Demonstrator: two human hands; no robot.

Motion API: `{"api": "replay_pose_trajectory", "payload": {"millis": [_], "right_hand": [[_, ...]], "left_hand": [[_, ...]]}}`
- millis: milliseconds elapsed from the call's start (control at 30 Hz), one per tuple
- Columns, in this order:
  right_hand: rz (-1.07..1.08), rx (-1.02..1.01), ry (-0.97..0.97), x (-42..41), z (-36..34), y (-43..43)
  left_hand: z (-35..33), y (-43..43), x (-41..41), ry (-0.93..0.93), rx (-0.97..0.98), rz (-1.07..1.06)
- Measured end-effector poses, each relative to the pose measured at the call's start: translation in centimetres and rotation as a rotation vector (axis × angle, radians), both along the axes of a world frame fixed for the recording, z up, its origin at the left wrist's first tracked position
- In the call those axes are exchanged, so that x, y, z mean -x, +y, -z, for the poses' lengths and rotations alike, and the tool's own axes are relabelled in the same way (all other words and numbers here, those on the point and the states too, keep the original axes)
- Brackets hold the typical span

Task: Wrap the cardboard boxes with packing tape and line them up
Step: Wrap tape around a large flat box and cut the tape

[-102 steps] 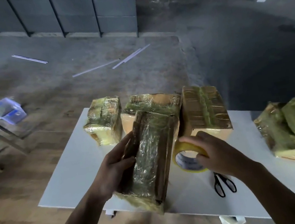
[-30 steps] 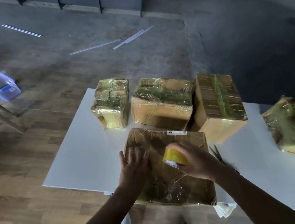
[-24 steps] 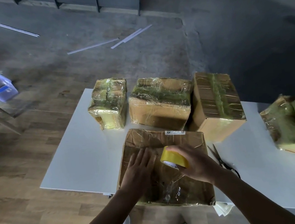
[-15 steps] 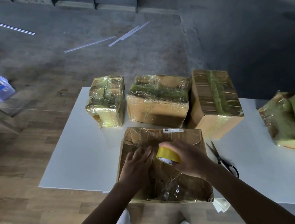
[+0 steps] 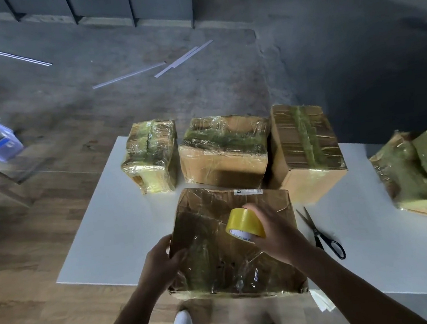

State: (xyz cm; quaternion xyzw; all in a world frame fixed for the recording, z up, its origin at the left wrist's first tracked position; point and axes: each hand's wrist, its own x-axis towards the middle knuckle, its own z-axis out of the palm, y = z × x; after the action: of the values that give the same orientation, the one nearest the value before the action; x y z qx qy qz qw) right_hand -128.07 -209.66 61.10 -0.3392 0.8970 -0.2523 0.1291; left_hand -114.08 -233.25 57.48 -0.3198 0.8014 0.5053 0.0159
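While the left hand (image 5: 162, 261) grips the left edge of the flat taped box (image 5: 213, 263), thumb on top, that box lies at the near edge of the white table (image 5: 113, 226), overhanging it. Behind it, a row: small wrapped box (image 5: 150, 155), middle box (image 5: 224, 152), tall box (image 5: 306, 146), the last two touching. Right hand (image 5: 276, 234) is curled round the yellow tape roll (image 5: 245, 225) over the flat box, contact unclear; black scissors (image 5: 321, 234) lie just right, and a pile of wrapped boxes (image 5: 421, 172) sits far right.
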Motion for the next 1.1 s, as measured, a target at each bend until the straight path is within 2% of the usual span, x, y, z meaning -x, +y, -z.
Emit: {"api": "replay_pose_trajectory", "payload": {"millis": [67,133,167,267,433,600,700,800,933,1100], "right_hand": [[0.034,0.063,-0.028,0.0,0.1,0.1],[0.050,0.117,-0.060,-0.2,0.2,0.1],[0.053,0.139,-0.068,-0.3,0.4,0.1],[0.065,0.213,-0.076,-0.5,0.7,0.4],[0.030,0.255,-0.071,-0.8,0.7,2.2],[0.249,0.305,-0.079,-0.3,0.7,5.5],[0.371,0.295,-0.015,-0.2,1.5,8.3],[0.481,0.195,0.003,-0.2,2.8,11.0],[0.672,0.008,-0.114,0.6,4.8,13.8],[0.697,-0.244,-0.197,1.6,7.0,15.4]], "left_hand": [[-0.7,-0.2,0.3,-0.032,0.123,-0.027],[-1.6,-0.1,0.9,-0.027,0.399,0.082],[-2.3,0.3,1.3,0.053,0.505,0.170],[-4.6,2.7,3.4,0.278,0.574,0.409],[-7.2,8.5,6.5,0.437,0.669,0.703],[-7.3,12.9,8.5,0.497,0.569,0.732],[-7.1,15.6,9.2,0.543,0.550,0.775],[-6.9,18.5,9.7,0.569,0.518,0.807],[-6.3,21.2,10.1,0.512,0.439,0.815],[-6.0,22.0,10.2,0.454,0.414,0.817]]}}
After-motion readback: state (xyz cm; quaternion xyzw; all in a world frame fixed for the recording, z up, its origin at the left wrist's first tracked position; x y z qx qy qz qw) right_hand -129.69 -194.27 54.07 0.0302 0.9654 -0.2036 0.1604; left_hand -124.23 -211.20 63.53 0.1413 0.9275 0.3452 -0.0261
